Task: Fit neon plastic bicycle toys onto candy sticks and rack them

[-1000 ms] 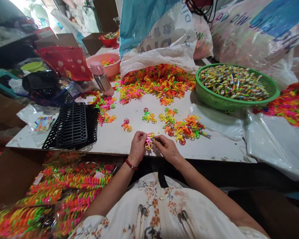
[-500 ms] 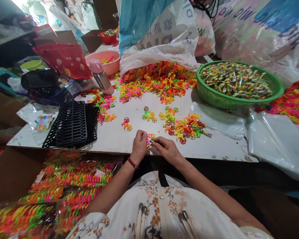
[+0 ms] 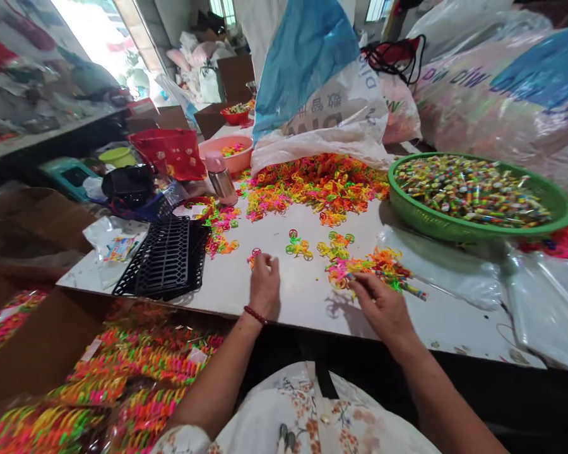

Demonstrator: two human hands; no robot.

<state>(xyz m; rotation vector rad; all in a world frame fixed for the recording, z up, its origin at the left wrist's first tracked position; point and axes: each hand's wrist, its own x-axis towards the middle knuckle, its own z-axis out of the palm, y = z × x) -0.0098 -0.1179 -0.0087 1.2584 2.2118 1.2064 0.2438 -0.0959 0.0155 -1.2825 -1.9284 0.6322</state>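
My left hand (image 3: pixel 265 287), a red bead bracelet at its wrist, has its fingers curled over a small orange and red plastic toy bicycle (image 3: pixel 253 258) on the white table; the fingertips are partly hidden. To the right, the thumb and fingers of my right hand (image 3: pixel 382 309) pinch a pink and yellow toy bicycle (image 3: pixel 337 271) by what looks like a small patterned candy tube on it. Its shadow falls on the table below. Just behind that hand is a pile of toy bicycles (image 3: pixel 383 260) with patterned tubes. A green and yellow toy bicycle (image 3: pixel 299 246) lies between my hands.
A green basket (image 3: pixel 478 232) of small wrapped tubes stands at right, beside clear plastic bags (image 3: pixel 454 268). Loose toy bicycles spill from a big white and blue sack (image 3: pixel 312 120). Black plastic racks (image 3: pixel 163 258) and a flask (image 3: pixel 221 180) stand left, above a box of packed toys (image 3: pixel 142 353).
My hands have parted. The right has carried the pink toy bicycle right, toward the pile. The left has let go of it and reached left to the orange one. The view has tilted up.
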